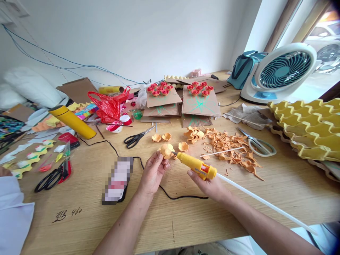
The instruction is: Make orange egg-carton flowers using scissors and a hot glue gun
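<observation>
Between the fingertips of my left hand [155,170] is an orange egg-carton flower [166,151]. My right hand [208,186] is wrapped round a yellow hot glue gun [195,164], with a long white glue stick [265,203] running out of its back. The gun's dark nozzle points left at the flower's edge; whether it touches cannot be made out. Just beyond lie a loose orange cup [183,147], two more orange cups [161,137] and a stack of uncut orange cups [193,134]. Orange scraps [231,145] spread to the right, with a thin white stick [223,152] across them.
Black scissors [138,137] and white-handled scissors [259,146] lie beyond my hands. A phone [117,180] and black cable [183,197] are near my left arm. Red flowers stand on cardboard [200,104]. Yellow egg trays [308,127] and a fan [284,74] are right; a person's white sleeve [14,216] is left.
</observation>
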A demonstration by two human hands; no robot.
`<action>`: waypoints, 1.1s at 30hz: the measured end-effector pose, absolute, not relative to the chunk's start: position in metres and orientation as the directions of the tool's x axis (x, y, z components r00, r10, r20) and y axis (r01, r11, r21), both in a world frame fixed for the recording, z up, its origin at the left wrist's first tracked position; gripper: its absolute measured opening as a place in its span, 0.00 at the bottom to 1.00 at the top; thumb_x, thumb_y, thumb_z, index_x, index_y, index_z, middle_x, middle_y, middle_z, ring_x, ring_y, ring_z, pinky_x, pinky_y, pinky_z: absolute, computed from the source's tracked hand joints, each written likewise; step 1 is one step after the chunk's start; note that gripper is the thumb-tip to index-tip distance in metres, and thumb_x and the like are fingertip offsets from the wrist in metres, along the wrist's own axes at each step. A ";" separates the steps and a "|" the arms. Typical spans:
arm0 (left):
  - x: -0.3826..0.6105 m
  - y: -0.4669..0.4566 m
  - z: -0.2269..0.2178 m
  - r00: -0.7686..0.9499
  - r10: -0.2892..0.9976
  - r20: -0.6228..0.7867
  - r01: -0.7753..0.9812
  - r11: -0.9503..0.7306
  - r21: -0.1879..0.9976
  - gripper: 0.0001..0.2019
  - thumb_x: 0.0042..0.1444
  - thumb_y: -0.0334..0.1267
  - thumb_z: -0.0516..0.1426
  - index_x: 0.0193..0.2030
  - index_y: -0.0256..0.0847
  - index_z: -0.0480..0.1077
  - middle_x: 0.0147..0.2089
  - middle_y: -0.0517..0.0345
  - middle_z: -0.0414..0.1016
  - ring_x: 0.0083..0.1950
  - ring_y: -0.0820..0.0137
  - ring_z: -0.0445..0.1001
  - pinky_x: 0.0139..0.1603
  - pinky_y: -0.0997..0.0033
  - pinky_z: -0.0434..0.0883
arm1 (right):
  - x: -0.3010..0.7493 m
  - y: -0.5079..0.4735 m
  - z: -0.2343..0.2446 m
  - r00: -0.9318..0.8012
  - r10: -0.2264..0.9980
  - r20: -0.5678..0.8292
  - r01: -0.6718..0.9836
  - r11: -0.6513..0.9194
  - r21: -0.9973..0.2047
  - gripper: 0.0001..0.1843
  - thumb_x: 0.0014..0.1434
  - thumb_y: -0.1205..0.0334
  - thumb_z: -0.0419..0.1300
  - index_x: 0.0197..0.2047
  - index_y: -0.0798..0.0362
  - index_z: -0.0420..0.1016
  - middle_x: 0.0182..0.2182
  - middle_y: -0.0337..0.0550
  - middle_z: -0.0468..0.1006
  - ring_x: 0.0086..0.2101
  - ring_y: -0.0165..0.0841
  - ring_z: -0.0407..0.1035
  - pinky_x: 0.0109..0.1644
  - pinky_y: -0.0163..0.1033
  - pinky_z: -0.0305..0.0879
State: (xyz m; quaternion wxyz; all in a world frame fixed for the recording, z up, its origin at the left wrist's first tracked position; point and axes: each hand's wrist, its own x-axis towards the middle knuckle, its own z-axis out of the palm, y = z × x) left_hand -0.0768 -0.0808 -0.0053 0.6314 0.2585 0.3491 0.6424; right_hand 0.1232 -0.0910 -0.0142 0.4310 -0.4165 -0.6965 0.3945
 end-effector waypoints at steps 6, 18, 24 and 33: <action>-0.078 -0.079 -0.007 -0.070 0.994 -0.079 -0.611 0.020 0.792 0.13 0.49 0.39 0.72 0.35 0.37 0.76 0.31 0.61 0.71 0.31 0.77 0.66 0.31 0.77 0.66 | 0.124 -0.089 -0.019 -0.316 0.922 0.225 0.200 0.296 -0.934 0.21 0.64 0.43 0.58 0.27 0.49 0.64 0.23 0.37 0.63 0.26 0.32 0.62 0.26 0.35 0.63; -0.068 -0.095 -0.011 0.470 0.878 -0.092 -0.442 0.324 0.837 0.12 0.56 0.43 0.69 0.42 0.37 0.81 0.48 0.45 0.78 0.51 0.60 0.75 0.52 0.64 0.71 | 0.129 -0.080 -0.011 -0.273 0.946 0.172 -0.062 0.161 -0.985 0.30 0.64 0.31 0.52 0.50 0.47 0.75 0.40 0.46 0.80 0.42 0.40 0.75 0.45 0.45 0.76; -0.050 -0.109 -0.009 0.588 0.808 -0.038 -0.302 0.264 0.916 0.10 0.57 0.45 0.66 0.35 0.41 0.79 0.46 0.48 0.75 0.48 0.62 0.73 0.53 0.62 0.68 | 0.126 -0.075 -0.015 -0.297 0.939 0.172 0.005 0.182 -0.983 0.30 0.65 0.33 0.52 0.53 0.47 0.76 0.43 0.46 0.79 0.48 0.41 0.74 0.55 0.47 0.73; -0.053 -0.111 -0.008 0.560 0.828 0.008 -0.298 0.193 0.935 0.12 0.58 0.47 0.66 0.34 0.40 0.76 0.39 0.51 0.73 0.42 0.64 0.70 0.47 0.64 0.66 | 0.129 -0.074 -0.013 -0.428 0.881 0.200 -0.069 0.188 -0.980 0.33 0.60 0.30 0.58 0.55 0.48 0.73 0.46 0.48 0.78 0.47 0.42 0.73 0.54 0.47 0.73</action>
